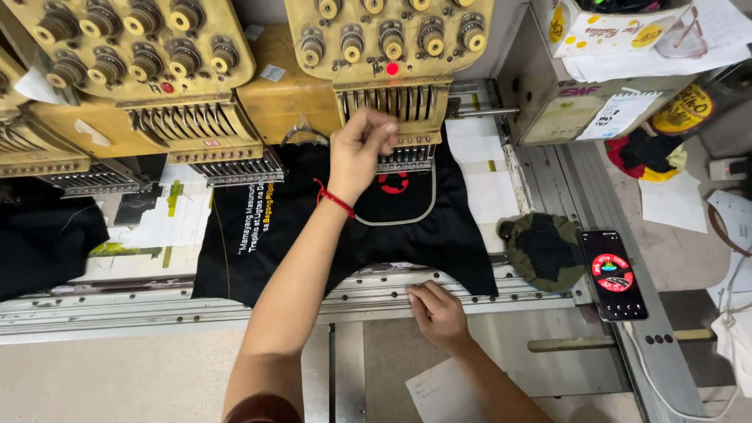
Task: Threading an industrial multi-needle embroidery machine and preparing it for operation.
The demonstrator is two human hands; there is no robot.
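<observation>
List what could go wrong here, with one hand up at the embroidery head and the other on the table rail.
1. The left hand has its fingers pinched right at the needle bar; if the machine started, they could be pricked.
2. The black shirt hangs loose over the table rail, so it might snag or drag.
3. The phone lies near the table's edge and could get knocked off.

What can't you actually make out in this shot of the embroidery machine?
- Needles under the machine head: covered by the left hand, head view.
- What the left hand's fingertips pinch: too small to tell.
- Red stitched design in the hoop on the black garment: upper part hidden by the head.
- Right hand fingertips: curled onto the table rail.
- Phone screen: too small.
</observation>
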